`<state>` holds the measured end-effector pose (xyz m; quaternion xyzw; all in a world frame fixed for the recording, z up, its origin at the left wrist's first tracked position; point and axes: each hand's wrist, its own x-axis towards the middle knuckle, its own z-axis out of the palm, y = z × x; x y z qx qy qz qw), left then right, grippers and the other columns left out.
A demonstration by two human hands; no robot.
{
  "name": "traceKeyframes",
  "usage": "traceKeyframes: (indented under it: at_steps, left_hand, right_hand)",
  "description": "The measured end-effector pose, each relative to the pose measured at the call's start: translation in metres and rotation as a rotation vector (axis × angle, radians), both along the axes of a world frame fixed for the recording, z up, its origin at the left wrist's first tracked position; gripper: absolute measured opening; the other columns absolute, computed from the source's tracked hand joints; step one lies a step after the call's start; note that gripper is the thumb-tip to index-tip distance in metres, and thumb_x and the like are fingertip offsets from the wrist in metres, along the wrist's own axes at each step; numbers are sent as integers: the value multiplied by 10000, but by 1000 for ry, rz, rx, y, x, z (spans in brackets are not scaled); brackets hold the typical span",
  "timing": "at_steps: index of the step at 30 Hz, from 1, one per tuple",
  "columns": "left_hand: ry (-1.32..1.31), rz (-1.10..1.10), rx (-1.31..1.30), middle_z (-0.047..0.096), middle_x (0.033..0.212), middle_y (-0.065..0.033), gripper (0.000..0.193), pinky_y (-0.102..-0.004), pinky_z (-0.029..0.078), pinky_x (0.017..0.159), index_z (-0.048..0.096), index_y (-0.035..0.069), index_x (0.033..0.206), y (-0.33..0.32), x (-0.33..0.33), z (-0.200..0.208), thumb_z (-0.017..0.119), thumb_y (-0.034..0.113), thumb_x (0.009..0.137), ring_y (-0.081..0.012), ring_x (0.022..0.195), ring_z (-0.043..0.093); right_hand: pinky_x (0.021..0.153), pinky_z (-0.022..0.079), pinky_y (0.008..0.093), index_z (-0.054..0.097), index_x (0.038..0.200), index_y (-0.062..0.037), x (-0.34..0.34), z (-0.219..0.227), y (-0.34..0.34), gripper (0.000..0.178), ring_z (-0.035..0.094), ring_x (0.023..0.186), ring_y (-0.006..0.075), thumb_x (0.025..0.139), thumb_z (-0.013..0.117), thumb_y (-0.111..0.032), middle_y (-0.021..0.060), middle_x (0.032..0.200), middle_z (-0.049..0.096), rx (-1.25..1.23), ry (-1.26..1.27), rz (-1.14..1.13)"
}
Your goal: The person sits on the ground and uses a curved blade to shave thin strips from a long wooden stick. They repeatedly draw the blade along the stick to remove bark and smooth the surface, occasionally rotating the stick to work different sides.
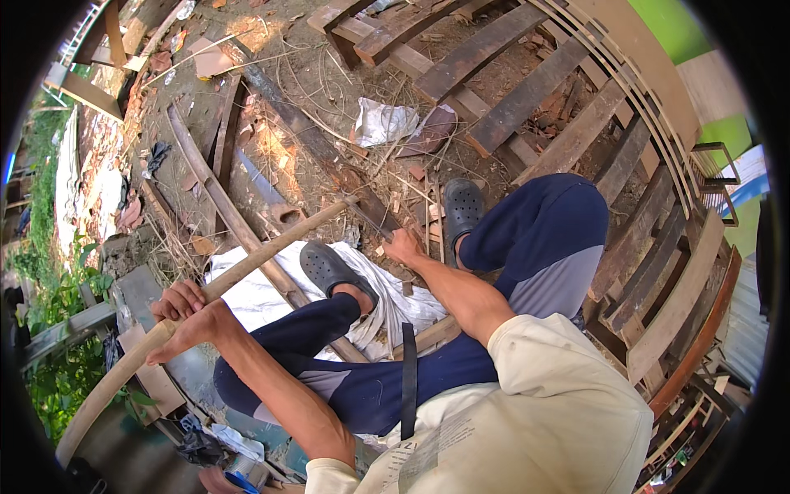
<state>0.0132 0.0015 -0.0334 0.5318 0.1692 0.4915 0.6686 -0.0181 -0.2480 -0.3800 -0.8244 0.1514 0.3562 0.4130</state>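
Note:
A long, pale, rounded wooden pole (267,251) slants across the left half, from the lower left up to the middle. My left hand (183,317) is closed around it near a joint-like ring. The pole's far end lies close to my right hand (403,246), which is closed on a knife. Its narrow dark blade (373,221) points up and left, near or against the pole's tip; I cannot tell if they touch. Most of the knife's handle is hidden in my fingers. Below the pole, a white sheet (239,288) is spread on the ground between my legs.
A handsaw (262,181) lies beyond the pole, beside a long wooden strip (206,181). A dark beam (304,128) runs along the dirt. Slatted wooden boards (527,95) line the right. A white bag (385,123) and wood chips are scattered ahead of my feet.

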Motion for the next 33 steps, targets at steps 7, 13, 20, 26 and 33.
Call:
traceKeyframes:
  at_steps: [7,13,20,26,33]
  left_hand:
    - [15,178,-25,205,468,7,823,-235,180,342,241,148,641,-7,-3,-1,179,966,700,-113,363,209]
    - [67,338,-46,203,467,0,806,-242,193,351,228,145,659,-7,-5,-2,135,942,728,-130,371,213]
    - [108,375,-20,205,463,-6,797,-256,206,366,229,144,667,-16,2,2,107,929,739,-146,378,216]
    - [141,492,-80,202,486,-2,759,-259,222,373,243,144,678,-17,12,7,121,883,799,-138,402,219]
    - [140,614,-63,264,512,-6,756,-262,281,396,319,113,691,-16,14,9,201,843,844,-140,426,280]
  right_hand:
    - [844,527,446,705,959,25,-2,1,3,454,663,946,413,759,683,-383,282,956,679,-6,-20,-26]
    - [824,513,484,678,941,67,-8,5,6,536,675,885,406,764,679,-438,297,954,672,17,-13,-77]
    - [849,511,470,706,945,3,0,-22,-5,353,654,890,445,767,665,-299,280,940,676,-36,-18,-53]
    - [744,518,478,667,859,42,-6,-24,4,353,659,830,422,766,648,-298,284,843,662,-100,-104,-131]
    - [736,517,486,657,824,-16,-10,65,56,308,655,759,425,775,641,-320,238,747,658,155,-359,-8]
